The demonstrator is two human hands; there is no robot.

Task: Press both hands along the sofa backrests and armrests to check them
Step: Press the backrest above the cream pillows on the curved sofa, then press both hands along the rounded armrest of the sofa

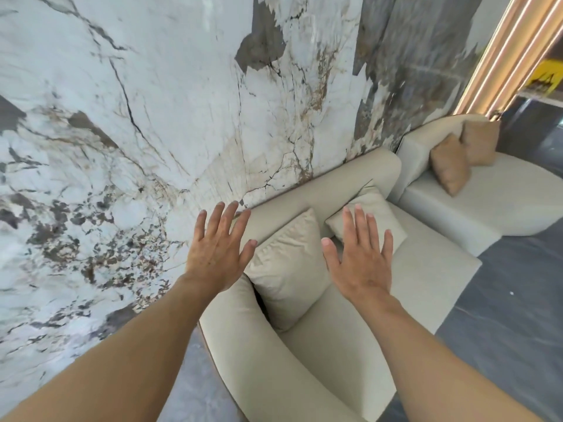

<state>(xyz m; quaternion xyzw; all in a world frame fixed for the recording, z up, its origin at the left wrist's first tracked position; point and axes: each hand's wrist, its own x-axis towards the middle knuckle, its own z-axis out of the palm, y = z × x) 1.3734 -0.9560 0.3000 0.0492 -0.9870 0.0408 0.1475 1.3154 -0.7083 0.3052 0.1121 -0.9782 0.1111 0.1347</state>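
On my far left the veined marble wall [122, 117] fills the view, and the cream sofa [304, 345] stands against it. My left hand [217, 254] hangs with fingers spread flat, palm down, holding nothing, over the line where the backrest [335, 181] meets the wall. Between my hands sits a cream cushion [289, 269]. My right hand [361, 257] is likewise splayed and bare, above the seat and a second cushion [374, 214]. Whether either palm touches fabric I cannot tell; I judge this the reach-in before pressing. Next I would lower both palms onto the backrest top. Two tan pillows [451, 166] lie further right.
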